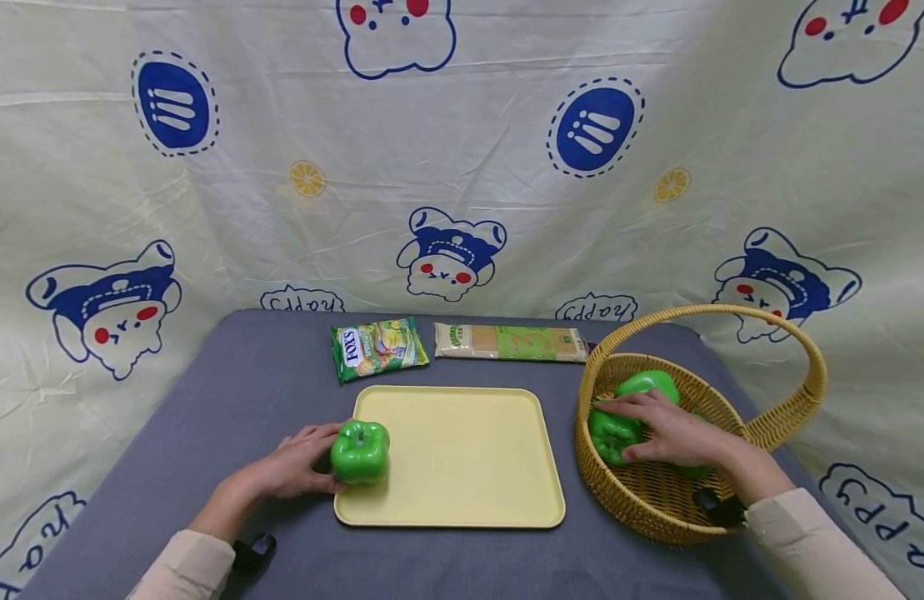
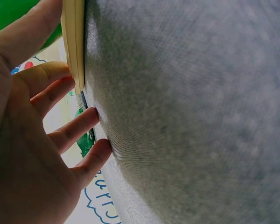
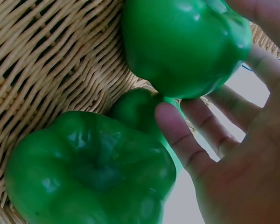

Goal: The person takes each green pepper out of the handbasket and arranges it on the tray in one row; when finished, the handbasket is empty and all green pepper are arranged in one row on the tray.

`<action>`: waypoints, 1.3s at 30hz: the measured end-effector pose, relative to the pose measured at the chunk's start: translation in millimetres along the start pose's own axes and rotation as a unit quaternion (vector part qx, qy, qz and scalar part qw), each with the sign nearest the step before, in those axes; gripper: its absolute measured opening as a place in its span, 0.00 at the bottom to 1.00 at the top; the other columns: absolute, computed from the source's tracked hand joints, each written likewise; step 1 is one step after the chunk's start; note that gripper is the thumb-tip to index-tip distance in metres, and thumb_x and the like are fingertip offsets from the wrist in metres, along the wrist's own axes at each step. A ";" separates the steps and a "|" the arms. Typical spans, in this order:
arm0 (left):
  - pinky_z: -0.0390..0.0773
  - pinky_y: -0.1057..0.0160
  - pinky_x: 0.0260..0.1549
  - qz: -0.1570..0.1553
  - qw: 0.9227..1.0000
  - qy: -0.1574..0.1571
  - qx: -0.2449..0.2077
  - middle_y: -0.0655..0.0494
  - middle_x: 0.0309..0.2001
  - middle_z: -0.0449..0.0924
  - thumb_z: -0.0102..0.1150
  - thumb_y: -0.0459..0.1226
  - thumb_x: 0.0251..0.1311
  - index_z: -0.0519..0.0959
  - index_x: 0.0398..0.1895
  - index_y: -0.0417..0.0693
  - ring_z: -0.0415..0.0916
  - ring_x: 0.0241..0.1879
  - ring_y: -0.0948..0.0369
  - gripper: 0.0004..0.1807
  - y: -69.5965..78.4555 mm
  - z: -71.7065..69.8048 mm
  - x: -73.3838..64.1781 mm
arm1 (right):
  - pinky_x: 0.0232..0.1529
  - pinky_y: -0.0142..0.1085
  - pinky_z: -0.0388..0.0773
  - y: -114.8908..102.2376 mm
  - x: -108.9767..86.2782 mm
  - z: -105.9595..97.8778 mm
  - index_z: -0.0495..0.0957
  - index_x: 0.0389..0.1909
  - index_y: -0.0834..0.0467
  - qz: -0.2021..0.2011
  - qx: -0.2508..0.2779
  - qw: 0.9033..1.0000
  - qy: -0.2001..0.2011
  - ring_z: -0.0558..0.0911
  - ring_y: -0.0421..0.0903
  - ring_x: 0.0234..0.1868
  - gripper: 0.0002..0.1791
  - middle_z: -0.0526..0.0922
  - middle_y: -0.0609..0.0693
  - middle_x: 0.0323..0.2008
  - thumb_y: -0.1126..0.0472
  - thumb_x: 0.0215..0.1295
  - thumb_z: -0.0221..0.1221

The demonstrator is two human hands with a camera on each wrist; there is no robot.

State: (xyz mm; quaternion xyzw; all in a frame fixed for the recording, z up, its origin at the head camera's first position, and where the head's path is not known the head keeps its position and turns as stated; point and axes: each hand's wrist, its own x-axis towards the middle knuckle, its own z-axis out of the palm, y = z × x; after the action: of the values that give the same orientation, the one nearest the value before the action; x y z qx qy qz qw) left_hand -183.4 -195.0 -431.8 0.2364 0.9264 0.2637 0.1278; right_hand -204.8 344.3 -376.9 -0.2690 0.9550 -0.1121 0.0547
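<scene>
One green bell pepper [image 1: 360, 452] sits on the left edge of a pale yellow tray [image 1: 462, 458]. Beside it is my left hand [image 1: 304, 462], with spread, fairly straight fingers at the tray's rim [image 2: 73, 46] and the tabletop. The thumb lies close to that pepper; whether it touches is unclear. Inside the wicker basket [image 1: 634, 508], my right hand [image 1: 675, 429] holds another green bell pepper [image 3: 186, 46] between thumb and fingers. Two more peppers are in the basket: one large below [image 3: 93, 172], one partly hidden behind [image 3: 135, 107].
Behind the tray lie a green Fox's candy bag [image 1: 379, 348] and a long pack of noodles [image 1: 510, 342]. The basket's tall handle [image 1: 810, 367] arches over its right side. A grey cloth [image 1: 282, 567] covers the table, and a printed curtain [image 1: 476, 150] hangs behind.
</scene>
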 end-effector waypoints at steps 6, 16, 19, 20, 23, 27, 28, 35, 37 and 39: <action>0.58 0.36 0.52 -0.005 1.000 0.002 0.006 0.46 0.71 0.59 0.69 0.51 0.48 0.64 0.68 0.45 0.57 0.64 0.43 0.44 -0.4 0.7 0.2 | 0.44 0.45 0.69 -1.0 0.3 0.4 0.66 0.67 0.49 0.005 -0.017 1.000 -0.002 0.66 0.53 0.54 0.41 0.72 0.55 0.60 0.47 0.49 0.69; 0.57 0.35 0.53 -0.002 1.000 0.004 0.004 0.46 0.71 0.59 0.69 0.51 0.47 0.64 0.68 0.45 0.57 0.64 0.43 0.45 1.7 -0.3 -0.7 | 0.40 0.40 0.67 -1.4 0.7 0.0 0.66 0.66 0.51 0.013 -0.016 1.000 -0.007 0.64 0.51 0.50 0.43 0.71 0.54 0.61 0.48 0.48 0.70; 0.56 0.34 0.53 -0.001 1.000 0.003 0.001 0.45 0.71 0.59 0.69 0.51 0.48 0.64 0.68 0.44 0.57 0.64 0.42 0.44 2.0 -0.6 -0.9 | 0.41 0.40 0.66 -0.5 1.4 0.7 0.67 0.65 0.52 0.020 -0.008 1.000 -0.001 0.65 0.51 0.50 0.42 0.73 0.54 0.61 0.46 0.47 0.70; 0.56 0.34 0.53 -0.001 1.000 0.003 0.002 0.45 0.71 0.59 0.69 0.51 0.48 0.64 0.68 0.44 0.57 0.64 0.42 0.44 1.9 -0.7 -0.9 | 0.41 0.40 0.66 -0.1 1.5 1.1 0.67 0.65 0.52 0.023 -0.006 1.000 0.002 0.65 0.51 0.50 0.42 0.73 0.55 0.60 0.46 0.47 0.70; 0.56 0.33 0.53 0.000 1.000 0.001 0.002 0.45 0.71 0.59 0.69 0.51 0.48 0.64 0.68 0.44 0.57 0.64 0.42 0.44 2.1 -0.9 -1.2 | 0.43 0.41 0.67 0.9 2.0 3.2 0.68 0.64 0.54 0.028 -0.003 1.000 0.015 0.67 0.51 0.51 0.42 0.74 0.54 0.59 0.43 0.47 0.69; 0.55 0.33 0.54 -0.003 1.000 -0.004 -0.002 0.45 0.71 0.58 0.69 0.51 0.48 0.64 0.68 0.44 0.56 0.65 0.42 0.44 2.1 -0.9 -1.2 | 0.47 0.47 0.69 2.1 2.4 5.9 0.69 0.63 0.54 0.032 -0.005 0.999 0.033 0.71 0.55 0.53 0.43 0.76 0.55 0.57 0.39 0.47 0.67; 0.55 0.33 0.54 -0.004 1.000 -0.004 -0.003 0.45 0.71 0.58 0.69 0.50 0.48 0.64 0.68 0.44 0.56 0.65 0.42 0.44 1.9 -0.9 -1.1 | 0.48 0.50 0.69 2.4 2.5 6.4 0.69 0.63 0.54 0.033 -0.005 0.999 0.036 0.72 0.56 0.54 0.43 0.76 0.56 0.57 0.38 0.48 0.66; 0.56 0.33 0.53 -0.003 1.000 -0.004 -0.003 0.45 0.71 0.58 0.69 0.51 0.49 0.64 0.68 0.45 0.56 0.65 0.41 0.44 1.3 -0.2 0.0 | 0.53 0.58 0.67 6.0 2.6 12.2 0.69 0.63 0.50 0.042 0.004 0.997 0.067 0.72 0.61 0.57 0.39 0.75 0.60 0.56 0.37 0.52 0.63; 0.55 0.33 0.54 -0.005 1.000 -0.003 -0.004 0.46 0.71 0.59 0.69 0.51 0.48 0.64 0.68 0.45 0.56 0.65 0.42 0.44 0.9 0.1 0.6 | 0.50 0.55 0.69 7.6 2.8 13.8 0.69 0.63 0.52 0.051 0.004 0.996 0.079 0.72 0.60 0.55 0.38 0.75 0.60 0.55 0.37 0.53 0.62; 0.55 0.33 0.54 -0.007 1.000 -0.004 -0.005 0.46 0.71 0.58 0.69 0.51 0.49 0.64 0.68 0.45 0.56 0.65 0.42 0.44 0.7 0.2 0.9 | 0.48 0.52 0.70 8.9 3.2 14.7 0.70 0.63 0.54 0.059 0.007 0.994 0.088 0.73 0.58 0.54 0.38 0.76 0.60 0.55 0.38 0.54 0.62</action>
State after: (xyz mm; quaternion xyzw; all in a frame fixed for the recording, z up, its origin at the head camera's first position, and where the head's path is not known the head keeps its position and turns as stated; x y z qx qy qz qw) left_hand -183.8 -194.0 -431.7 0.2304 0.9263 0.2663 0.1339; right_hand -209.6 347.3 -393.4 -0.2005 0.9696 -0.1388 -0.0206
